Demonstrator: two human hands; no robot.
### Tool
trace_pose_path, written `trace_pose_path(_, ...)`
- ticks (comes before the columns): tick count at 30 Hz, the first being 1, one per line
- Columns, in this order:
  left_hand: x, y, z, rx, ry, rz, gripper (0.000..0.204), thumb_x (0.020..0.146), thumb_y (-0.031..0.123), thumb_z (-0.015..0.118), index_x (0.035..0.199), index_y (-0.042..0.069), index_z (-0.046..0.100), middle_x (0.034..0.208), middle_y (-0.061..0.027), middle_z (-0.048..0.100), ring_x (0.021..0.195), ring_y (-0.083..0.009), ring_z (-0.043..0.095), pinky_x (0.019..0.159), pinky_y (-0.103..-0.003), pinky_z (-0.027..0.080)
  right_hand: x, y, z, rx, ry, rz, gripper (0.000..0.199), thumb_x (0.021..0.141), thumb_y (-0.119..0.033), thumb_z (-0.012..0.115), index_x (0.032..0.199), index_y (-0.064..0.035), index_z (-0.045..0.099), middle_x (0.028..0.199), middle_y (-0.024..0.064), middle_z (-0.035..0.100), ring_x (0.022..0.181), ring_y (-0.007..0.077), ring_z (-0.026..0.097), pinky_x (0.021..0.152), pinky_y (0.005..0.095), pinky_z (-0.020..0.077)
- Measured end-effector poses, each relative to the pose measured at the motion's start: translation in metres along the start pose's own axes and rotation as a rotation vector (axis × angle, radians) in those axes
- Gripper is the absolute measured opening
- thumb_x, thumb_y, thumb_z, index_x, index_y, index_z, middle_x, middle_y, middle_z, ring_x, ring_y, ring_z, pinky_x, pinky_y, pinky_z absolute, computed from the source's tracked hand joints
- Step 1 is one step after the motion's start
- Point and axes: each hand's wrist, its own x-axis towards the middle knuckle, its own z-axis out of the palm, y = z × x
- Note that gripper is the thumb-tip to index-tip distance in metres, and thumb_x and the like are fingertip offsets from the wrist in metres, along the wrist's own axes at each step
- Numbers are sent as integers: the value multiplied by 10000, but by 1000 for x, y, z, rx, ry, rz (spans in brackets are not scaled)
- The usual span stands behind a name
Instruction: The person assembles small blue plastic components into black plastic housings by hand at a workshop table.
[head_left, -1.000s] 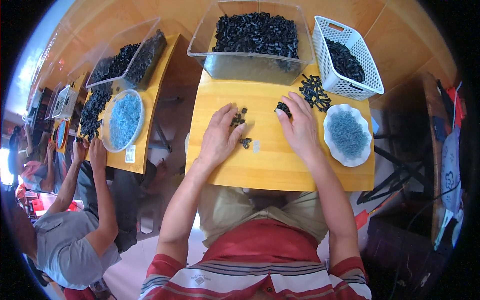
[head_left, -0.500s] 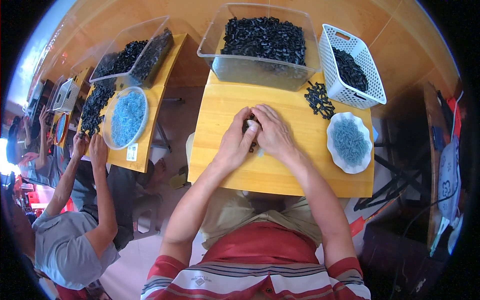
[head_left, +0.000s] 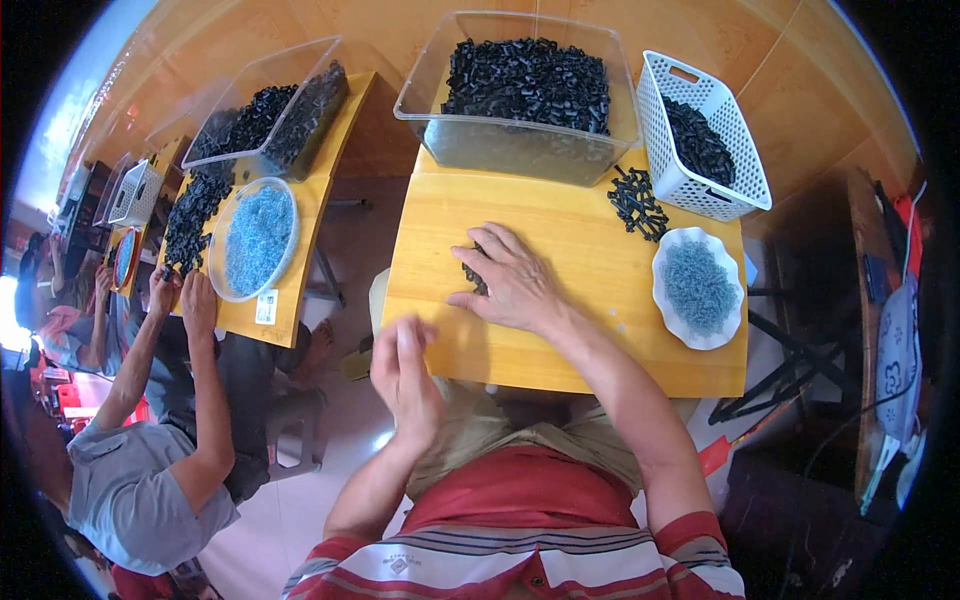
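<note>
Our right hand [head_left: 510, 282] lies over the table [head_left: 570, 350], thumb and fingers spread apart and bent, cupped around some small dark pieces [head_left: 478, 278] left of the table's middle — we see them between thumb and fingers, not firmly pinched. Our left hand [head_left: 405, 378] hangs at the table's near left corner, fingers loosely curled; we cannot tell whether it has hold of anything. Behind, a clear bin [head_left: 520, 150] holds many black parts [head_left: 525, 85]. To its right stands a white basket [head_left: 690, 192] — more long black parts [head_left: 638, 203] lie beside it, near a white dish [head_left: 708, 340] of bluish bits [head_left: 698, 288].
</note>
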Motion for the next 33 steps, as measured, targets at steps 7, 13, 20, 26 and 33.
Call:
trace_pose_path(7,-69,-11,-30,-252,-294,-806,272,1047,240,500,1022,5,634,877,-107,665,813,-212,649,780,-367,544,1,1,8,-4,49,-71,266,889,-265,668,1042,-56,728,1267,141,609,1267,334,484,1050,421,427)
trace_pose_path(13,-71,-68,-8,-528,-499,-1381,434,1060,328,412,1228,-49,546,1152,-186,659,1091,-282,650,992,-414,521,-15,-5,1,33,22,-58,214,894,-188,653,1029,-35,717,1223,132,632,1238,331,513,1029,410,443)
trace_pose_path(20,-60,-75,22,-699,-576,-1371,701,1037,548,296,1379,-41,461,1339,-243,575,1256,-328,561,1105,-454,425,-48,-21,-9,35,8,-60,197,878,-147,668,1013,-10,709,1203,128,641,1207,330,541,1015,417,459)
trace_pose_path(26,-63,-85,24,-837,-572,-1375,683,1036,575,284,1392,17,453,1335,-170,592,1253,-302,569,1107,-461,429,-75,-34,-13,69,25,-41,170,847,-88,690,994,-4,695,1177,130,643,1194,328,557,994,413,484)
trace_pose_path(33,-68,-81,21,-904,-496,-1346,526,1066,475,297,1405,105,455,1360,-82,567,1231,-237,573,1058,-426,466,-103,-51,-14,81,13,-83,182,810,-69,703,982,-10,693,1162,129,641,1183,333,565,976,415,503)
